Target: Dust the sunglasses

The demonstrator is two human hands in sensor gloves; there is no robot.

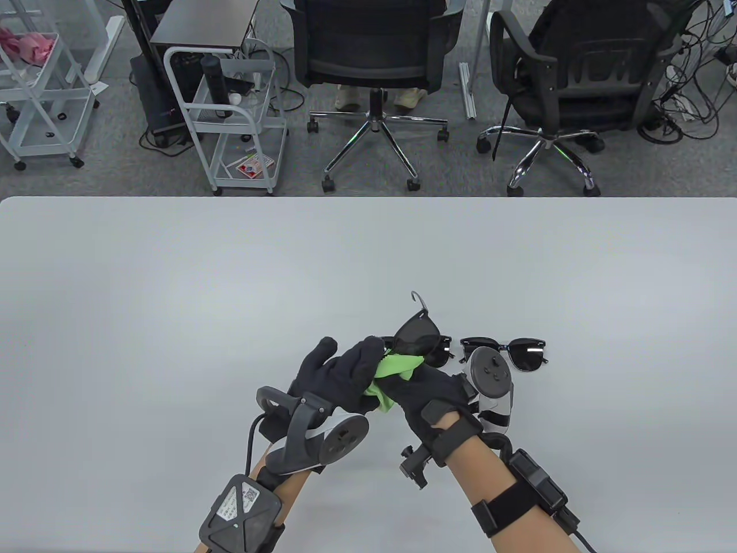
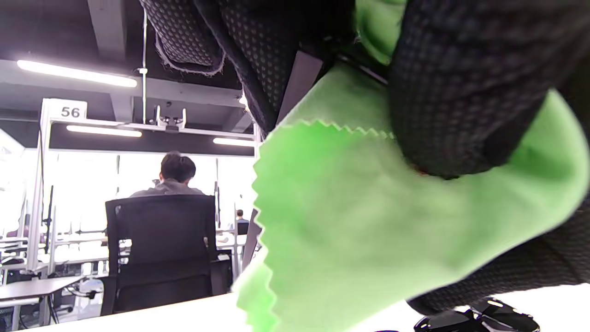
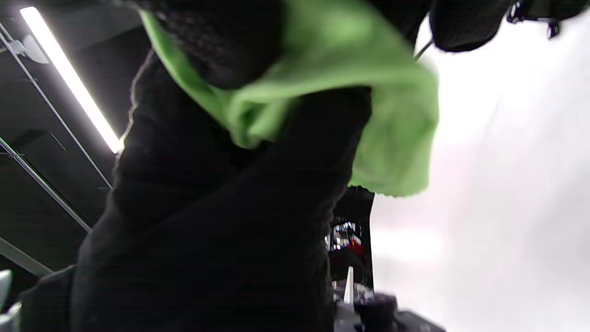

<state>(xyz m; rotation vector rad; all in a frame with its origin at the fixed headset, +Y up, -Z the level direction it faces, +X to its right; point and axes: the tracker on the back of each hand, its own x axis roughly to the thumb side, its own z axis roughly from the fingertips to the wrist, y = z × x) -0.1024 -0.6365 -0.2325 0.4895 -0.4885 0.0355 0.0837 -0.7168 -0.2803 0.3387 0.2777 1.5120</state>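
A pair of dark sunglasses (image 1: 416, 334) is held tilted above the table, one temple hook pointing away from me. My left hand (image 1: 368, 352) grips its near-left end, fingers curled. Just right of it, my right hand (image 1: 410, 375) pinches a green cloth (image 1: 391, 373) against the frame's underside. In the left wrist view the green cloth (image 2: 368, 221) fills the middle, with gloved fingers (image 2: 451, 101) curled over it. The cloth (image 3: 368, 92) in the right wrist view is bunched between black fingers (image 3: 221, 46). The exact contact with the lens is hidden.
A second pair of sunglasses (image 1: 524, 352) lies on the white table (image 1: 173, 299), partly behind my right hand's tracker (image 1: 489, 377). A dark lens (image 1: 440, 352) shows beside the held pair; I cannot tell whose it is. Office chairs and carts stand beyond the far edge.
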